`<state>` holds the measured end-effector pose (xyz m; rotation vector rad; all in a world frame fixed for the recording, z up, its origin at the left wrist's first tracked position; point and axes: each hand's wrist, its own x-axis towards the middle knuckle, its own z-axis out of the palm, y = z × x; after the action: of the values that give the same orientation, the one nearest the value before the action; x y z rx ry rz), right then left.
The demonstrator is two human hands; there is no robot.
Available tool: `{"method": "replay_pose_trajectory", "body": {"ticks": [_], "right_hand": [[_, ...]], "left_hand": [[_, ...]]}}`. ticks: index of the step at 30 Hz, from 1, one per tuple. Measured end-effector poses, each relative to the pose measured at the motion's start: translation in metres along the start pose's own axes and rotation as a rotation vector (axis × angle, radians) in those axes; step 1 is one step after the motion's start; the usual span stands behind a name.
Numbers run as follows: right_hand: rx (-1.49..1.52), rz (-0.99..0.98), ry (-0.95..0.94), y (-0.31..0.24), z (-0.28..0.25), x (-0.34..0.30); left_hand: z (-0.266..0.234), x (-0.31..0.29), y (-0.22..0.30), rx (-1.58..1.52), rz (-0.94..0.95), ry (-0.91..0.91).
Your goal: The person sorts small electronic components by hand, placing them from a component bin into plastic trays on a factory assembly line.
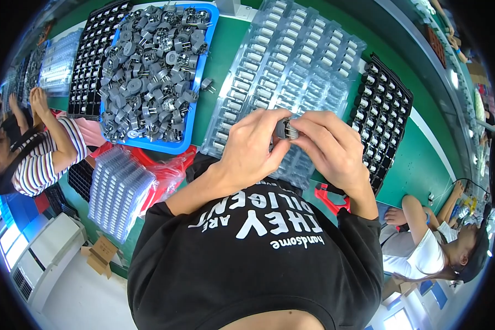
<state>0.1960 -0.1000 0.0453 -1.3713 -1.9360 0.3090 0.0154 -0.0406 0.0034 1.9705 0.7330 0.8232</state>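
Close in front of my chest, my left hand [256,144] pinches a dark grey round plug part [282,129] between thumb and fingers. My right hand [331,146] meets it from the other side, fingertips closed at the part's metal pins [292,130]; whether a separate small piece sits in them is hidden. Both hands are above a clear plastic tray [225,110] with rows of small white and metal pieces, some of its pockets without white pieces. A blue bin [208,49] heaped with loose grey plug parts [148,71] stands to the left.
Black trays of small parts stand at the right [382,118] and far left [91,60]. One loose plug part [208,85] lies on the green table [223,41] beside the bin. Stacked clear trays [118,187] are at lower left. Co-workers sit left [49,148] and right [423,242].
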Motion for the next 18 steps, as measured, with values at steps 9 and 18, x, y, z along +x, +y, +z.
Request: {"method": "replay_pose_trajectory", "body": {"ticks": [9,18], "right_hand": [[0.016,0.059,-0.035,-0.001,-0.002,-0.001],[0.81,0.651,0.323,-0.017,0.042,-0.029]], "left_hand": [[0.006,0.004,0.003,0.064,0.07,0.044],[0.002,-0.008,0.009,0.154,-0.03,0.018]]}}
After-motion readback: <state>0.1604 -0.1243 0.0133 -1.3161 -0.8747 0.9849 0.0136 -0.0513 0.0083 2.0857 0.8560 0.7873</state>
